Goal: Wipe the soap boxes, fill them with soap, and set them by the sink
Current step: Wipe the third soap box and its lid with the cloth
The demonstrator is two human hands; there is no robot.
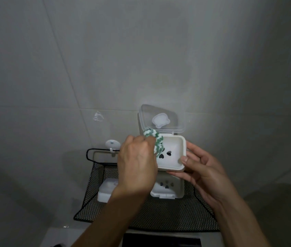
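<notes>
— Both forearms come in from the bottom edge. What does each hand have?

— Her left hand (137, 163) is curled tight round a green-and-white striped cloth (156, 140), pressing it into the left side of the white square plastic soap box (174, 154). The right hand (200, 168) cradles that box from the right and below, thumb on its near right rim, fingers curved under it.

— Which way does the box face?

— Its open side faces up toward the camera, with heart-shaped drain holes in the floor. The clear hinged lid (160, 118) stands open on the far side, toward the wall, with a pale sticker inside it. The box is nearly square, so no long axis can be told.

— How many boxes in all?

— Three: the held one, a second open white soap box (167, 189) just below it, and a closed white box (105, 189) to the left, both lying in a black wire mesh basket (91, 202).

— And the room?

— Dim. The basket hangs on a grey tiled wall (105, 59), beside a white suction hook (112, 145) and a clear hook (98, 116) higher up. A pale ledge (61, 236) runs under the basket.
</notes>
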